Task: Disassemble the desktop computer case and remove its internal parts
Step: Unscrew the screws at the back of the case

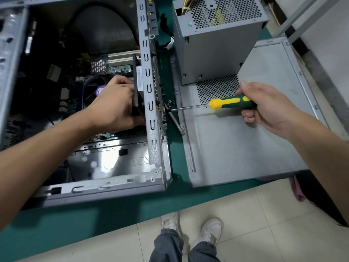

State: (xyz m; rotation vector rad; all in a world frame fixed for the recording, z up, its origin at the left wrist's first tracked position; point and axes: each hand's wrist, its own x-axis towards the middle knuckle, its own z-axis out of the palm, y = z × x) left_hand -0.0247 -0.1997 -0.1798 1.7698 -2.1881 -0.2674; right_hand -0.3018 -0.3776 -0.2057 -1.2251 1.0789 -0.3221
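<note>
Open computer case [154,95] lying on the green bench [94,220], with its detached side panel [245,140] to the right and the removed power supply [213,44] standing on that panel. Our left hand [115,103] reaches inside the case, fingers curled around the black rear fan [137,91], which sits flat against the inner face of the back wall. Our right hand [264,108] is closed around the green-and-yellow handle of the screwdriver [217,104], whose shaft runs level to a screw on the outer face of that wall. We judge this to be the release of a fan screw. Risks from here: if the tip sits off-centre or askew it may slip out, strip the head, or skid along the perforated metal; whether it is fully seated is too small to tell. Once the last screw frees, the fan could drop onto the motherboard [113,67] should our grip loosen. A freed screw may fall to the bench and roll off. The fan's lead, unseen here, could be strained if we lift too soon
</note>
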